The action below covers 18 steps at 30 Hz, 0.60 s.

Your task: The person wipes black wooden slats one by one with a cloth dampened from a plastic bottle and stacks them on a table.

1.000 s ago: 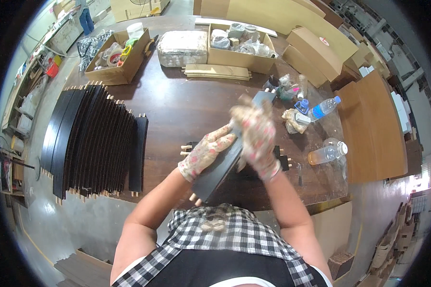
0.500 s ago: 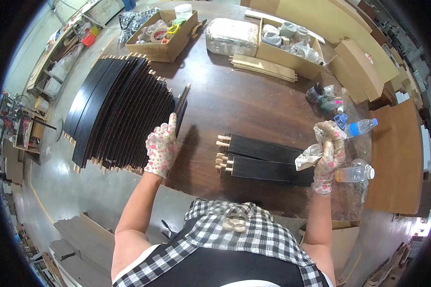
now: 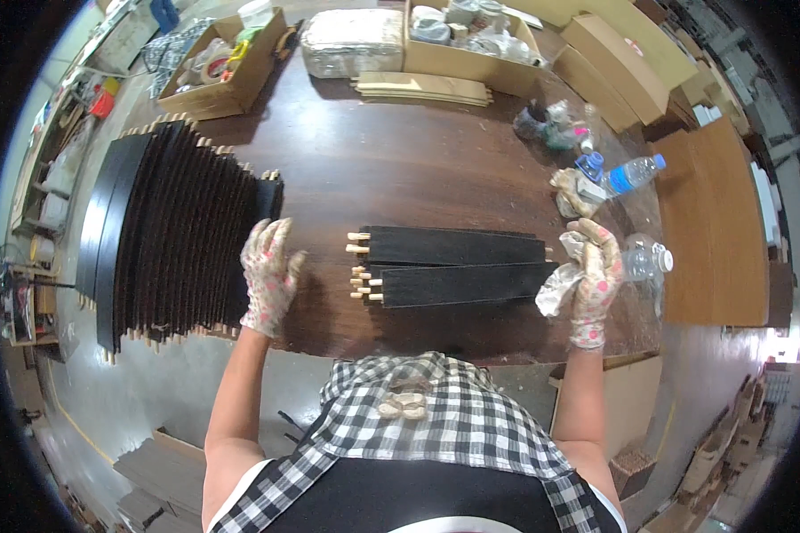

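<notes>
My left hand [image 3: 271, 277], in a flower-patterned glove, is open with its thumb apart. It is beside the right end of a long row of black slats [image 3: 164, 240] standing on edge, with wooden dowels at their ends. Whether its fingertips touch the last slat I cannot tell. My right hand [image 3: 597, 280], in a matching glove, is closed on a crumpled white cloth [image 3: 557, 289]. Between my hands, several black slats [image 3: 462, 284] lie flat in two groups, their dowels pointing left. The cloth hangs by their right ends.
Beyond my right hand are a clear bottle [image 3: 644, 260], a blue-labelled bottle [image 3: 633, 175] and a crumpled beige wad [image 3: 571, 188]. Along the back stand a carton with tape rolls [image 3: 231, 93], a plastic-wrapped bundle [image 3: 354, 43], pale wooden strips [image 3: 422, 88] and another carton [image 3: 471, 64].
My left hand has gone from a pointing finger to spread fingers, and the leaning slat near it now stands against the row. The view has shifted; my right hand still holds the cloth.
</notes>
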{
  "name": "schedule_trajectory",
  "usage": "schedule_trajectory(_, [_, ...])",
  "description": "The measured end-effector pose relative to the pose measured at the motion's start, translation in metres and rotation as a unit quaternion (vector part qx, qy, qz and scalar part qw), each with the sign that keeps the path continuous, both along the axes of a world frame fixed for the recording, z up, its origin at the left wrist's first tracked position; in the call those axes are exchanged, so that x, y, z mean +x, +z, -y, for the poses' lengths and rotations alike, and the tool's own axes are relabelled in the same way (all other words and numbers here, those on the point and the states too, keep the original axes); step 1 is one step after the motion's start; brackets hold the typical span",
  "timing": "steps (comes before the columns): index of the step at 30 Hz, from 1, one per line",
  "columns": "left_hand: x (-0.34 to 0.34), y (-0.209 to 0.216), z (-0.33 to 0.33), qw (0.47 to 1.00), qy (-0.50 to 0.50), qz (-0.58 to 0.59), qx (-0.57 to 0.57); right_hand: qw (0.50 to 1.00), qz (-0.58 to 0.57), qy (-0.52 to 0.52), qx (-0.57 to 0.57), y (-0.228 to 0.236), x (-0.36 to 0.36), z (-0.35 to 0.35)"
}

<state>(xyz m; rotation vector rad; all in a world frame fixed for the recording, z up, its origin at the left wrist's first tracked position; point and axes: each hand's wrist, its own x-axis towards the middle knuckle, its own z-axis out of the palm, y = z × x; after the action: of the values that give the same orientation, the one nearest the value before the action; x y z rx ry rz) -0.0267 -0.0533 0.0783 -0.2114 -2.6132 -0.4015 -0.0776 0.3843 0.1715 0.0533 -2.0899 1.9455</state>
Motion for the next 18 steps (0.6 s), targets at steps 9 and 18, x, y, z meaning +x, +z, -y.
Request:
schedule_trajectory(9, [0.014, 0.027, -0.124, 0.969, -0.223, 0.089, 0.053, 0.722, -0.110, 0.172, 0.661, -0.059, 0.042, 0.123])
schedule_trajectory(18, [0.008, 0.036, -0.113, 0.964, -0.218, 0.078, 0.129, 0.947, -0.010, -0.192, 0.257, -0.070, 0.011, -0.090])
